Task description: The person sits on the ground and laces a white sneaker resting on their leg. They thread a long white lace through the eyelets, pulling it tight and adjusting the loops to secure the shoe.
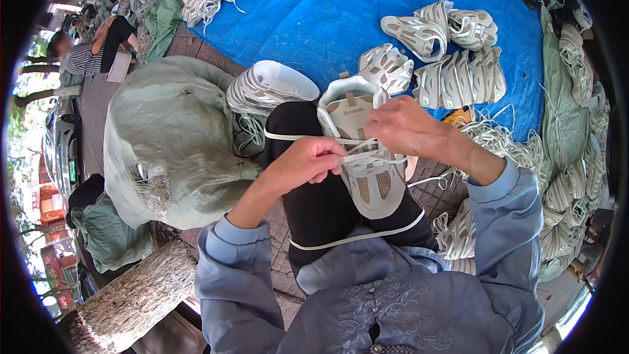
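Note:
Across my dark trouser legs lies a white and beige sneaker upper (pixel 376 194), its toe toward me and its tongue (pixel 351 113) pointing away. A white shoelace (pixel 354 240) crosses its eyelets, and long pieces of it stretch over my thighs. My left hand (pixel 306 162) pinches the lace between thumb and fingertips at the left side of the eyelets. Over the right side of the upper, my right hand (pixel 405 124) is closed with its fingers by the lacing; its fingertips are partly hidden, and it seems to grip the lace there.
Stacked shoe uppers (pixel 462 78) rest on a blue tarp (pixel 314 16) ahead. A nested stack (pixel 272 85) leans beside a large pale sack (pixel 177 137) at left. Loose white laces (pixel 504 147) are heaped at right. A tree trunk (pixel 141 292) is at lower left; another person (pixel 98 49) sits far left.

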Tool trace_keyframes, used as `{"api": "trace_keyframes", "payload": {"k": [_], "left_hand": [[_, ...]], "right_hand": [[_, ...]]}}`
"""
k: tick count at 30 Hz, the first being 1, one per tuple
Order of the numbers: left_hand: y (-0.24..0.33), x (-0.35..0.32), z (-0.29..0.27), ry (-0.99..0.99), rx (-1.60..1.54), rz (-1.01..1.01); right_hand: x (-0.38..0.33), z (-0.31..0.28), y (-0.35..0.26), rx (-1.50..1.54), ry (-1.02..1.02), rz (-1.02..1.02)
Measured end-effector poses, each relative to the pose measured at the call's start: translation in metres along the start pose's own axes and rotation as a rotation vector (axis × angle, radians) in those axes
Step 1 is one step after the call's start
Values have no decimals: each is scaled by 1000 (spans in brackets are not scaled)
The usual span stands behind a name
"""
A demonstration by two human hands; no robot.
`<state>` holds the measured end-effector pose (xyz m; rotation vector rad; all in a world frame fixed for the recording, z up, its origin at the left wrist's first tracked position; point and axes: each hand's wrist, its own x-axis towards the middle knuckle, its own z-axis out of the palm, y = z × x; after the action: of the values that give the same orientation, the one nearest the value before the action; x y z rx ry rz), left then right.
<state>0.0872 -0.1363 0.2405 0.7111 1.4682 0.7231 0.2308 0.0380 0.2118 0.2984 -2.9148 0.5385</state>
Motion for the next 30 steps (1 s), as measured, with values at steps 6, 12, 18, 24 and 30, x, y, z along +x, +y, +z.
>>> {"api": "trace_keyframes", "payload": {"k": [6,12,18,24,30], "left_hand": [[-25,8,6,271,597,526],[-20,13,23,528,767,412],[-27,13,38,722,815,430],[-17,13,29,745,985,788],[-7,27,27,612,1238,571]], "right_hand": [[-17,-30,20,-286,-24,-21],[-33,-12,24,-308,-277,9],[-34,-46,59,-425,-77,96],[-27,7,94,-530,-108,166],[-12,4,73,-545,91,108]]}}
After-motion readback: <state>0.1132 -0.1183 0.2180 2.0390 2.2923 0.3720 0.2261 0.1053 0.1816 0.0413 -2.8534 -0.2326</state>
